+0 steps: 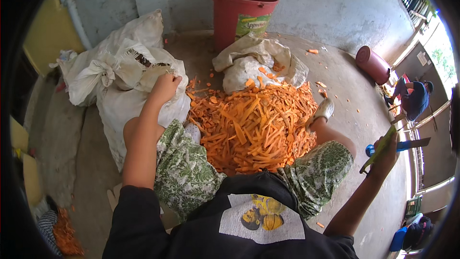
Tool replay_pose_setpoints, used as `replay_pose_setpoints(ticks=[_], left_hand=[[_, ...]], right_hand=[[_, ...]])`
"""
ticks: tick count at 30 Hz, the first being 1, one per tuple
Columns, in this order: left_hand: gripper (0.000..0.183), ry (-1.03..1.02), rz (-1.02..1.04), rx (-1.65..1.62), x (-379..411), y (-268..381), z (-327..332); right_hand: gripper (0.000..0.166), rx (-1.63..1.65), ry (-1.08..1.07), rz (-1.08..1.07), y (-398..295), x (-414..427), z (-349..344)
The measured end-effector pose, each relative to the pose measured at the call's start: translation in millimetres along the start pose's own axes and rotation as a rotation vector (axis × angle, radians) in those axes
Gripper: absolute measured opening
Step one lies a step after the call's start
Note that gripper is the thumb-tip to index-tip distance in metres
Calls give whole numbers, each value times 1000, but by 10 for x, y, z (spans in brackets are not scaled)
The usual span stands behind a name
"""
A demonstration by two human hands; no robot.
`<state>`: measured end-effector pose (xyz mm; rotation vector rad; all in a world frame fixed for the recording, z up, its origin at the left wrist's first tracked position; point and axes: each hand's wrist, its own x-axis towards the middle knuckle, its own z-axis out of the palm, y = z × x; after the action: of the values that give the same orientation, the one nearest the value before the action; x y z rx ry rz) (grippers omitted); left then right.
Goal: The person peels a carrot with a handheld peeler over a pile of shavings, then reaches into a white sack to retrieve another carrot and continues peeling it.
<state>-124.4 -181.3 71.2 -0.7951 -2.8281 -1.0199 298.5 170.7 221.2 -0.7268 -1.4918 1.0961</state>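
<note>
My left hand [168,88] has its fingers closed at the torn mouth of a full white woven sack [120,115], left of my knees. Out to the right, my right hand [386,156] grips a knife with a blue handle [404,146] together with a flat green tool [381,147] whose exact kind I cannot tell. The blade points away to the right. Between my legs lies a large heap of orange peelings and strips, apparently carrot [251,129]. A crumpled whitish sack [248,73] rests against the heap's far side, with some orange pieces on it.
A red plastic bin [230,18] stands by the wall, and a second reddish one [372,65] lies tipped at the right. Another white sack [138,30] leans behind the near one. Orange scraps [66,232] lie at lower left. A person [415,99] sits at the far right.
</note>
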Motion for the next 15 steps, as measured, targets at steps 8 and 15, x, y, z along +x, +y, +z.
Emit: replay_pose_setpoints(ticks=[8,15], left_hand=[[37,100,-91,-56,-297,-43,111],[35,108,-225,-162,-550,-399,304]], right_hand=[[22,161,-68,15,-129,39,537],[21,383,-488,141,174,208,1174]])
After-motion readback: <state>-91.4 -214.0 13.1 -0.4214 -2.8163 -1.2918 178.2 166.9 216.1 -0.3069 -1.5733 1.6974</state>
